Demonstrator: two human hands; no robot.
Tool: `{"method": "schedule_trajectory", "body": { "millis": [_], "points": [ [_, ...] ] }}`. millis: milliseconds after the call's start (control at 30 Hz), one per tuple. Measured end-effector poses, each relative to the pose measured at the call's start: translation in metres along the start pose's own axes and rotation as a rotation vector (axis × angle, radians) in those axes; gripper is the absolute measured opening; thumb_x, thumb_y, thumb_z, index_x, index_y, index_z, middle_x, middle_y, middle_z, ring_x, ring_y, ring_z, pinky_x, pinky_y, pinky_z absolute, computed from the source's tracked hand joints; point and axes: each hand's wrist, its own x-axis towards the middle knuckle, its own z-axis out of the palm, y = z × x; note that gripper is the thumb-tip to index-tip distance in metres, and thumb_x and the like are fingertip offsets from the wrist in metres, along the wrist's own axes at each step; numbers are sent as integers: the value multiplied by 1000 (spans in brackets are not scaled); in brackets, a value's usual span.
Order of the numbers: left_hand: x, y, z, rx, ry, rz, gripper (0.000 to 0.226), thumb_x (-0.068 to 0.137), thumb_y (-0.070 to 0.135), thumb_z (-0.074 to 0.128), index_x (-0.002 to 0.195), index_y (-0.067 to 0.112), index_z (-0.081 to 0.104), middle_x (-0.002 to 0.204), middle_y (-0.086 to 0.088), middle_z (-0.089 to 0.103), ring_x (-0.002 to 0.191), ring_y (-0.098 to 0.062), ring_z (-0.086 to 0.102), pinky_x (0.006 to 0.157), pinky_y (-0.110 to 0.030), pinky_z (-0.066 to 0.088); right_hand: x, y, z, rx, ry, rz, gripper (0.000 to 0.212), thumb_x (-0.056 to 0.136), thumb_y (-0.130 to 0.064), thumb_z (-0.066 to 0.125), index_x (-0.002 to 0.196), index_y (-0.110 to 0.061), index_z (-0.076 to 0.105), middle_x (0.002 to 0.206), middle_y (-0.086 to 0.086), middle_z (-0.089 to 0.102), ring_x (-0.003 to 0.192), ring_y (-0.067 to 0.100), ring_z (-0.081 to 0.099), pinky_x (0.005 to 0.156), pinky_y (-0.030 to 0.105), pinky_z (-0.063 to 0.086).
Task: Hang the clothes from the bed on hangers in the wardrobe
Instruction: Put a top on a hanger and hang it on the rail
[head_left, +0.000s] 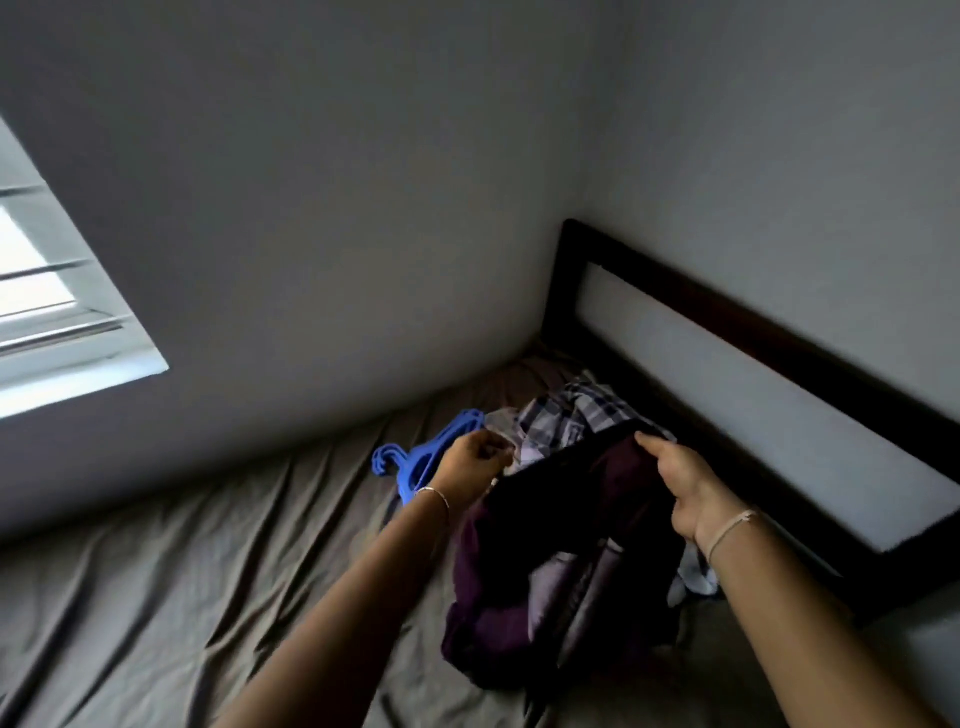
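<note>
A dark purple garment (550, 530) is lifted above the bed (182, 587), stretched between both hands. My left hand (475, 462) pinches its left upper edge and my right hand (685, 483) grips its right upper edge. Behind the garment lies a pile of clothes with a checked shirt (571, 421) on top. A stack of blue hangers (421, 457) lies on the sheet just left of my left hand. The wardrobe is out of view.
A dark headboard frame (737, 322) with a pale panel runs along the right side of the bed. Grey walls meet in the corner behind the clothes. A window with slats (47, 306) is on the left wall. White cloth (696, 577) peeks out under my right wrist.
</note>
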Motion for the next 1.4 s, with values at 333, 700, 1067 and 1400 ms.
{"method": "schedule_trajectory", "body": {
  "millis": [333,700,1067,1400],
  "points": [
    [41,-165,39,44,129,-479,23,86,16,64,106,7,68,105,-10,70,103,-25,63,81,-25,44,151,134,55,72,29,289,50,71,-39,76,111,-10,70,105,15,72,93,34,69,83,53,55],
    [74,-303,56,160,283,-732,44,87,9,58,130,9,53,128,-17,54,119,-30,50,100,-30,37,224,234,142,13,-34,266,20,91,-7,63,110,-7,66,85,5,66,76,17,62,80,38,52],
    [84,-350,63,247,292,-724,38,83,22,69,115,8,56,120,-18,52,106,-33,55,86,-31,41,256,265,162,-10,-77,319,24,91,-5,60,115,-4,64,89,5,66,79,15,62,86,32,53],
    [58,-283,46,-721,592,-503,5,98,12,51,96,9,48,95,-11,62,68,-24,69,57,-37,57,240,226,144,-66,22,289,32,94,-38,56,107,-13,69,104,4,69,90,21,66,75,33,53]
  ]
}}
